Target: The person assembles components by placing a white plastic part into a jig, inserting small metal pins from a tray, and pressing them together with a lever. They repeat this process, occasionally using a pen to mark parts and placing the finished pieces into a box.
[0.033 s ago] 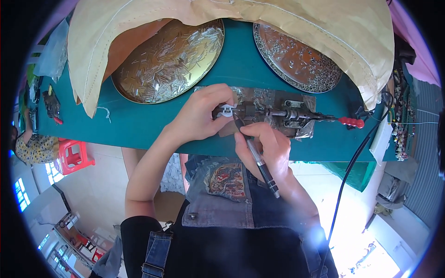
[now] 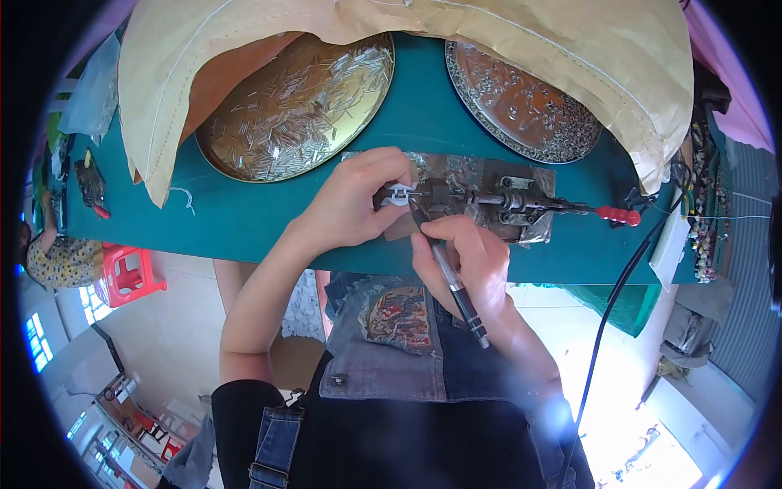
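My left hand (image 2: 362, 200) pinches a small white slotted part (image 2: 399, 194) between thumb and fingers, at the left end of a metal toggle clamp fixture (image 2: 489, 199). In my right hand (image 2: 472, 257) is a slim pen-shaped tool (image 2: 450, 275) with a silver body and black ends. Its dark tip points up and left and reaches close beside the white part; whether it touches cannot be made out. The fixture lies on a worn plate, and its red handle (image 2: 617, 216) extends to the right.
Behind my hands, a round gold tray (image 2: 358, 134) holds many thin clear pieces. A second tray (image 2: 468, 122) at the right carries small metallic parts. Tan paper (image 2: 407, 20) arches over both on the green table (image 2: 244, 220). A black cable (image 2: 607, 314) hangs at the right.
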Action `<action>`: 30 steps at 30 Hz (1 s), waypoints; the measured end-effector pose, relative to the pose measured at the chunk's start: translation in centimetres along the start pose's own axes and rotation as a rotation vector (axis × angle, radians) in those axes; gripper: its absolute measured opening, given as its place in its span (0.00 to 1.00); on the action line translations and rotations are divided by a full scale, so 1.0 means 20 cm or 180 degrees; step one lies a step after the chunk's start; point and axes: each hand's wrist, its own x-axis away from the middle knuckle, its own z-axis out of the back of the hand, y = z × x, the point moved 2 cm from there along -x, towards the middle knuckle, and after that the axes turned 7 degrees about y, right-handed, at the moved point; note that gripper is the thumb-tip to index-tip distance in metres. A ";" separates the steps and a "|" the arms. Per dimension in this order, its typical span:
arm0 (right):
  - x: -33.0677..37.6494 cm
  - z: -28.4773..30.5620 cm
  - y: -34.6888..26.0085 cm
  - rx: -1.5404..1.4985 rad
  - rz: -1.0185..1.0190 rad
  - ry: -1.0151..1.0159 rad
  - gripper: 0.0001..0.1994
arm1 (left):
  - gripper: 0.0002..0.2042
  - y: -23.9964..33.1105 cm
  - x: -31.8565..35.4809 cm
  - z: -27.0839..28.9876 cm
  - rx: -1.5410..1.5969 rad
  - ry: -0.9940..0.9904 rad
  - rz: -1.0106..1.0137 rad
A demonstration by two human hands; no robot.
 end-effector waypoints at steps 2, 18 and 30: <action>0.00 -0.02 0.00 0.0091 0.0112 -0.0032 0.12 | 0.14 -0.01 0.01 0.00 0.0010 0.0038 -0.0038; 0.01 -0.03 -0.01 0.0236 0.0300 -0.0122 0.14 | 0.13 -0.01 0.00 -0.01 0.0095 0.0101 -0.0047; 0.00 -0.04 -0.06 0.0433 0.0034 -0.0027 0.12 | 0.13 -0.02 0.01 -0.01 0.0054 0.0086 0.0007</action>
